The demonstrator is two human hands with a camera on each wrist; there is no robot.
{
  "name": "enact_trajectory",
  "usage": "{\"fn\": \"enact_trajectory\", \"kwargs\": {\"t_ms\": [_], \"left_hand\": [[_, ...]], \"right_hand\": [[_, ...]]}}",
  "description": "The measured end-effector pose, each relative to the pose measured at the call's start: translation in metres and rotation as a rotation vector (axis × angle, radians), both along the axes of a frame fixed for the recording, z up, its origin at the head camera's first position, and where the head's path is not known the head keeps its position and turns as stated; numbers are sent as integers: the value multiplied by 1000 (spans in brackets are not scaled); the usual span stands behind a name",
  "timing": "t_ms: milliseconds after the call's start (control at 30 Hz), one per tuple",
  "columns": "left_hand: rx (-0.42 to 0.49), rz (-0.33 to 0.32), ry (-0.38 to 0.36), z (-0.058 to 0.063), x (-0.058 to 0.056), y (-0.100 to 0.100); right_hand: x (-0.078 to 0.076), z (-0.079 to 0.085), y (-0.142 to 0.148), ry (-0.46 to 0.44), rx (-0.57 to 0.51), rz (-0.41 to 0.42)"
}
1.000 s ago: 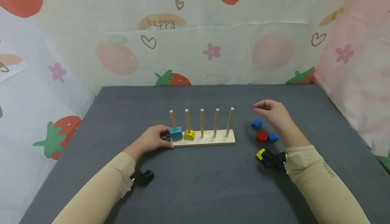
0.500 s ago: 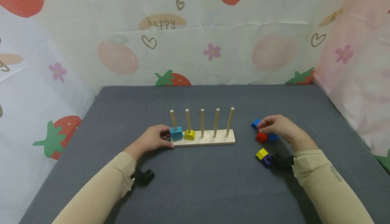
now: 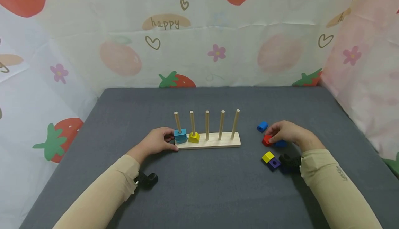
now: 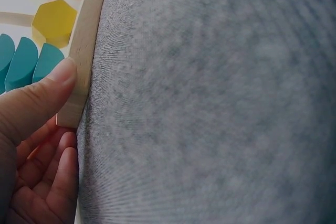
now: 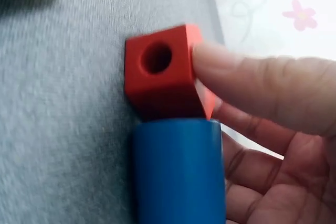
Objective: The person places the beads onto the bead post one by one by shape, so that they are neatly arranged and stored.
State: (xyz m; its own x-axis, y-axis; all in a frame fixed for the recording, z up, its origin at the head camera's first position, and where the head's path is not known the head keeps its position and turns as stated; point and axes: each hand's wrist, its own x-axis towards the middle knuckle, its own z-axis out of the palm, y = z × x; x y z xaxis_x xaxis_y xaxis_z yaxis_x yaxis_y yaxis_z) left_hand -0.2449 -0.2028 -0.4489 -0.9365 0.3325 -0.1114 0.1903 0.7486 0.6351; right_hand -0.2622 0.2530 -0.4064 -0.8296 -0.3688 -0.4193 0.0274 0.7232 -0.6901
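Here, right hand (image 3: 288,134) pinches red block (image 3: 266,140), likely light, best held flat-sided; left hand (image 3: 155,141) grips pegboard (image 3: 214,144) at 9 o'clock.

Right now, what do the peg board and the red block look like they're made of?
The peg board looks like bare, pale wood with a smooth, matte finish; fine marks like grain show on its edge up close. The red block could be painted wood or plastic: its colour is even, its faces smooth, and no grain shows.

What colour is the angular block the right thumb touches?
Red angular block, clearest in the right wrist view.
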Motion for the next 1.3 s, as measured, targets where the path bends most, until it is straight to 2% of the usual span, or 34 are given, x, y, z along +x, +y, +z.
{"fn": "enact_trajectory", "kwargs": {"t_ms": [267,467,700,800,933,1100,1300], "left_hand": [[1,-1,-4,1,0,1],[5,0,-8,2,1,1],[10,-10,0,2,1,1],[10,-10,-1,2,1,1],[6,-9,-5,2,1,1],[8,-10,-3,3,2,0],[10,5,-17,3,2,1]], "right_hand": [[-1,1,1,13,-2,61],[-3,1,3,9,-26,55],[-2,4,4,-67,-105,17],[-1,9,4,-64,-108,11],[1,23,1,-18,-108,2],[0,50,-10,59,-138,-34],[-2,79,-25,194,-163,-53]]}}
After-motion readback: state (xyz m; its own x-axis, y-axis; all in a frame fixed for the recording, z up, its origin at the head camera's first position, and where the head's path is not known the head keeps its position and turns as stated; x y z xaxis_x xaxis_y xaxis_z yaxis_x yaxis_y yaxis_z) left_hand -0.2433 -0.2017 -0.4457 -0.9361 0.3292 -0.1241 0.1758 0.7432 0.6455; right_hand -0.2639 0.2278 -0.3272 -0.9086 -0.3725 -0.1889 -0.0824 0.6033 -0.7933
